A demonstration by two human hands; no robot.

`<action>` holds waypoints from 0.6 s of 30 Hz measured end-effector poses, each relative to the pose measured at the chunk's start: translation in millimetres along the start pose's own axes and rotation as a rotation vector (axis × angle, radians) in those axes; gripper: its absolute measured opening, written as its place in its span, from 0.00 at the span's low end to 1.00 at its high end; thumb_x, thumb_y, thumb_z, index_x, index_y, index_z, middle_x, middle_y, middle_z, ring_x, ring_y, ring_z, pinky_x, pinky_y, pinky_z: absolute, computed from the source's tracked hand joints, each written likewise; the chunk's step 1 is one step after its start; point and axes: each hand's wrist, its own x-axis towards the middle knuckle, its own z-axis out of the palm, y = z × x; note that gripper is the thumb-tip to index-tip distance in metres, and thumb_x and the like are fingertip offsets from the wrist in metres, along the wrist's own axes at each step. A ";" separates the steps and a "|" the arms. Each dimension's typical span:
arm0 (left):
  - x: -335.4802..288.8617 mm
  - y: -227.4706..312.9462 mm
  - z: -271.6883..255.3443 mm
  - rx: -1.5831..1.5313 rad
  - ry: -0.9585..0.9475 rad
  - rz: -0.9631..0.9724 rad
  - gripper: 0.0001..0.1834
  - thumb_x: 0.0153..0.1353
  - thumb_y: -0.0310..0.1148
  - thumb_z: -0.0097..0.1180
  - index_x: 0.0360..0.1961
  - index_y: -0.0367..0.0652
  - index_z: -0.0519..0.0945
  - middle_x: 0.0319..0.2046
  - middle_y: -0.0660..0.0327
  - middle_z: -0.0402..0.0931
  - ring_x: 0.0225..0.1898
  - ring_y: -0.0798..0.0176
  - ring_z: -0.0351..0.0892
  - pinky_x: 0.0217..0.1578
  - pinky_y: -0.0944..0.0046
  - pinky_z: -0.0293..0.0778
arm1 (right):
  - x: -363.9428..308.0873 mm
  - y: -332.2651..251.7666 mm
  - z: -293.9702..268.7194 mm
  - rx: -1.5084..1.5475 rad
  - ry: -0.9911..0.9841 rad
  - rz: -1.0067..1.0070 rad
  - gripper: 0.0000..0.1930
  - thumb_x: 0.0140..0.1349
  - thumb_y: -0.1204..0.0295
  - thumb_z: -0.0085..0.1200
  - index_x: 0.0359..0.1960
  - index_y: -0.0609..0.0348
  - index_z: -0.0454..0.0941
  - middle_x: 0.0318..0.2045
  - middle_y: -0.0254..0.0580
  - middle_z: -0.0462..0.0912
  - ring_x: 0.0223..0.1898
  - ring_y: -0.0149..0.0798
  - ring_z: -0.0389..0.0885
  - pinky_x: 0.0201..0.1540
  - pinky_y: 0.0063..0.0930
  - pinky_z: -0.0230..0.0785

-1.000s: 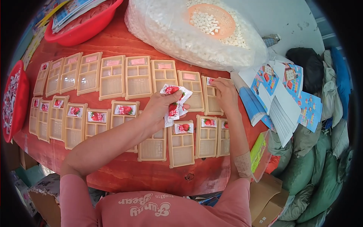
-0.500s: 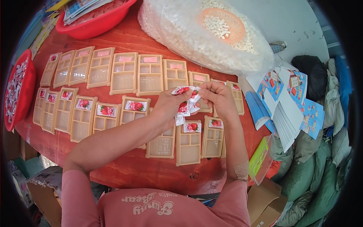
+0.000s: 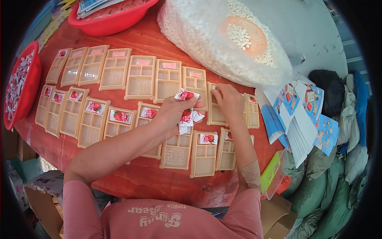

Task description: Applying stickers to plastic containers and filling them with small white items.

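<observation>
In my left hand (image 3: pixel 173 113) is a bunch of small white packets (image 3: pixel 186 95) printed with red strawberries, pinched under the thumb and fanning out past the fingers. My right hand (image 3: pixel 229 101) bends down over the top compartment of a beige compartment tray (image 3: pixel 215 115) in the far row. Its fingertips are closed together there, and what they hold is hidden. Beneath my left hand lies another beige tray (image 3: pixel 176 153), its top covered by the hand and packets. In the near row, a strawberry packet (image 3: pixel 208 139) sits in the top slot of a tray (image 3: pixel 203 161).
Beige trays in two rows cover the red table (image 3: pixel 131 175); several far ones hold pink pieces (image 3: pixel 143 62). A red basin (image 3: pixel 22 85) of packets stands left, another red basin (image 3: pixel 113 22) behind. Far right are a clear bag (image 3: pixel 187 32) of white cubes and printed blue cards (image 3: pixel 326 127).
My right hand has left the packet bunch and moved down to a far-row tray. My left hand keeps its bunch, slightly further left. The whole view has shifted a little.
</observation>
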 end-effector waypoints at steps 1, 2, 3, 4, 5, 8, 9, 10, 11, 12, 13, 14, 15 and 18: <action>-0.7 1.4 -1.7 0.009 -0.007 -0.003 0.14 0.61 0.33 0.50 0.45 0.37 0.72 0.37 0.55 0.77 0.34 0.63 0.80 0.31 0.65 0.80 | 0.8 -1.6 -2.9 0.132 0.005 0.128 0.03 0.51 0.74 0.54 0.28 0.56 0.74 0.24 0.39 0.77 0.25 0.41 0.77 0.25 0.33 0.69; -1.2 2.7 -3.2 0.019 -0.014 -0.007 0.14 0.61 0.33 0.50 0.45 0.36 0.72 0.37 0.55 0.77 0.34 0.62 0.80 0.31 0.65 0.80 | 1.2 1.3 -3.3 0.135 0.002 0.127 0.03 0.51 0.74 0.54 0.28 0.56 0.74 0.24 0.39 0.77 0.25 0.41 0.77 0.25 0.33 0.69; -1.7 4.3 -5.6 0.017 -0.011 -0.007 0.14 0.61 0.33 0.50 0.45 0.36 0.72 0.37 0.55 0.77 0.34 0.62 0.80 0.31 0.65 0.80 | 1.7 6.8 -4.7 0.185 0.036 0.180 0.03 0.52 0.74 0.53 0.29 0.56 0.76 0.25 0.40 0.78 0.27 0.43 0.77 0.28 0.34 0.69; -1.9 5.6 -7.5 0.038 -0.025 -0.013 0.14 0.61 0.32 0.50 0.45 0.36 0.72 0.37 0.55 0.77 0.34 0.62 0.80 0.31 0.66 0.80 | 1.4 12.9 -7.3 0.230 0.070 0.236 0.05 0.52 0.74 0.53 0.31 0.57 0.77 0.27 0.40 0.79 0.28 0.44 0.78 0.30 0.35 0.69; -1.7 6.2 -8.9 0.059 -0.038 -0.019 0.14 0.61 0.32 0.50 0.45 0.36 0.72 0.37 0.55 0.77 0.35 0.62 0.80 0.31 0.66 0.80 | 0.3 17.5 -8.4 0.249 0.013 0.226 0.06 0.52 0.77 0.52 0.33 0.59 0.77 0.29 0.43 0.79 0.32 0.46 0.77 0.33 0.35 0.69; -0.3 5.2 -8.7 0.061 -0.031 -0.034 0.14 0.60 0.32 0.51 0.45 0.35 0.73 0.37 0.54 0.77 0.35 0.62 0.80 0.32 0.66 0.80 | -6.2 26.8 -1.5 0.318 -0.104 0.096 0.07 0.52 0.80 0.51 0.33 0.62 0.77 0.32 0.46 0.79 0.33 0.44 0.78 0.34 0.30 0.70; 0.2 4.4 -7.8 0.060 -0.034 -0.034 0.14 0.60 0.32 0.51 0.45 0.35 0.73 0.37 0.54 0.77 0.35 0.62 0.80 0.32 0.66 0.80 | -9.1 28.6 1.1 0.315 -0.105 0.096 0.07 0.52 0.80 0.51 0.33 0.62 0.77 0.32 0.46 0.79 0.33 0.44 0.78 0.34 0.30 0.70; -0.2 3.9 -7.9 0.054 -0.043 -0.026 0.14 0.60 0.31 0.51 0.44 0.34 0.72 0.37 0.54 0.77 0.35 0.62 0.80 0.32 0.66 0.80 | -9.7 25.8 4.2 0.274 -0.102 0.067 0.07 0.52 0.81 0.50 0.33 0.62 0.78 0.33 0.46 0.79 0.35 0.44 0.78 0.36 0.31 0.70; -0.6 3.2 -7.6 0.047 -0.053 -0.018 0.14 0.60 0.31 0.51 0.44 0.33 0.72 0.37 0.54 0.77 0.35 0.62 0.80 0.32 0.66 0.80 | -10.2 24.1 5.7 0.231 -0.098 0.038 0.07 0.52 0.81 0.50 0.33 0.62 0.78 0.34 0.45 0.79 0.36 0.45 0.78 0.37 0.31 0.70; -0.7 2.5 -7.0 0.048 -0.051 -0.017 0.14 0.60 0.31 0.51 0.44 0.33 0.72 0.37 0.54 0.77 0.35 0.62 0.80 0.32 0.66 0.80 | -10.6 24.3 4.7 0.234 -0.098 0.037 0.07 0.52 0.81 0.50 0.33 0.62 0.78 0.34 0.45 0.79 0.36 0.45 0.78 0.37 0.31 0.70; 0.1 2.1 -7.4 0.066 -0.055 -0.012 0.13 0.60 0.31 0.50 0.44 0.33 0.73 0.37 0.53 0.77 0.34 0.62 0.80 0.32 0.66 0.80 | -9.9 22.9 2.9 0.190 -0.126 0.036 0.08 0.52 0.81 0.50 0.34 0.62 0.77 0.34 0.46 0.79 0.37 0.47 0.77 0.39 0.34 0.69; 0.6 1.9 -7.3 0.085 -0.060 -0.008 0.13 0.60 0.30 0.50 0.43 0.33 0.73 0.36 0.53 0.77 0.34 0.61 0.80 0.32 0.65 0.80 | -9.6 21.2 0.9 0.145 -0.155 0.035 0.09 0.51 0.81 0.50 0.35 0.62 0.77 0.34 0.46 0.78 0.38 0.49 0.75 0.40 0.37 0.69; 0.9 1.5 -6.7 0.087 -0.058 -0.007 0.13 0.60 0.30 0.50 0.43 0.33 0.73 0.36 0.53 0.77 0.34 0.61 0.80 0.32 0.65 0.80 | -10.0 18.5 -1.0 0.147 -0.153 0.036 0.09 0.51 0.81 0.50 0.35 0.62 0.77 0.34 0.46 0.78 0.38 0.49 0.75 0.40 0.37 0.69; 1.5 3.2 -7.0 0.124 -0.089 -0.009 0.12 0.60 0.29 0.50 0.42 0.33 0.73 0.35 0.52 0.78 0.33 0.61 0.80 0.31 0.65 0.80 | -4.8 -4.5 -11.5 0.286 -0.053 0.164 0.08 0.53 0.78 0.52 0.36 0.62 0.77 0.34 0.42 0.79 0.36 0.41 0.77 0.37 0.32 0.70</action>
